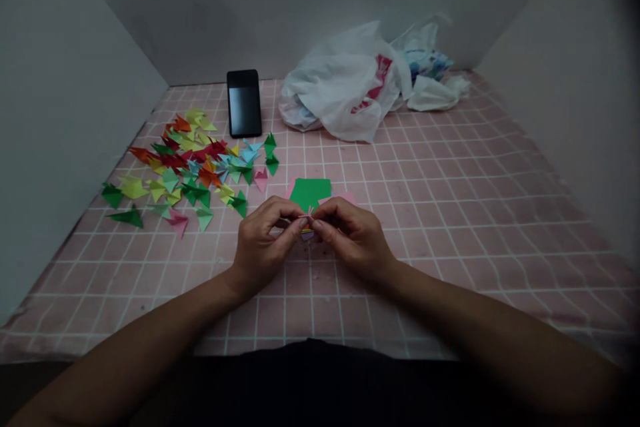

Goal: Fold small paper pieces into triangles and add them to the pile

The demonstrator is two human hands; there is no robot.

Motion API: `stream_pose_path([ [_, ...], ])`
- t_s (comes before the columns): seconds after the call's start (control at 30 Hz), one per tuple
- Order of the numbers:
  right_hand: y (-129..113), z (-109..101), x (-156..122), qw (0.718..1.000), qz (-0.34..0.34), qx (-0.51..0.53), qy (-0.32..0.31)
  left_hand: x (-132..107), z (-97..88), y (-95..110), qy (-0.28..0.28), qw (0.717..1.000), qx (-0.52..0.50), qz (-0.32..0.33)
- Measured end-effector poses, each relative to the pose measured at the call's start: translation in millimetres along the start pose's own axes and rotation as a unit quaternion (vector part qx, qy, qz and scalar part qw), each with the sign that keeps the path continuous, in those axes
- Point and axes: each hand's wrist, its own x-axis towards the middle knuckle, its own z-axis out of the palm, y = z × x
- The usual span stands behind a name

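Observation:
My left hand and my right hand meet at the middle of the mat, their fingertips pinching a small folded paper piece from both sides. Most of that piece is hidden by my fingers. Just beyond my hands lies a green paper sheet, with a pink paper sheet partly under my right hand. To the left spreads a loose heap of folded paper pieces in red, yellow, green, blue and pink.
A pink grid-patterned mat covers the surface, with grey walls at the left, back and right. A black smartphone stands at the back. Beside it lie a white plastic bag and crumpled white material.

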Motion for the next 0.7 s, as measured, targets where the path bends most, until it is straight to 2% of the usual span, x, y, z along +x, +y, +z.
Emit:
stream_pose_path([
  [0.17,1.5,1.3,-0.4,0.998,0.011,0.053,-0.024,0.6,-1.7,0.5,-0.007,0.997,-0.04,-0.061],
  [0.27,2.3,1.6,1.2,0.999,0.0,0.035,0.015,0.0,-1.2,-1.3,-0.024,0.99,-0.094,-0.105],
  [0.37,2.9,0.3,3.4,0.999,-0.023,-0.007,0.041,-1.3,0.2,-4.2,-0.043,0.983,-0.134,-0.115],
  [0.53,4.0,-1.7,4.3,1.0,-0.006,0.006,-0.011,-0.7,0.4,-7.8,-0.027,0.995,-0.086,-0.041],
  [0.7,4.4,-1.1,2.7,1.0,0.015,0.025,-0.007,1.7,-1.5,-7.0,-0.028,0.997,0.009,0.067],
])
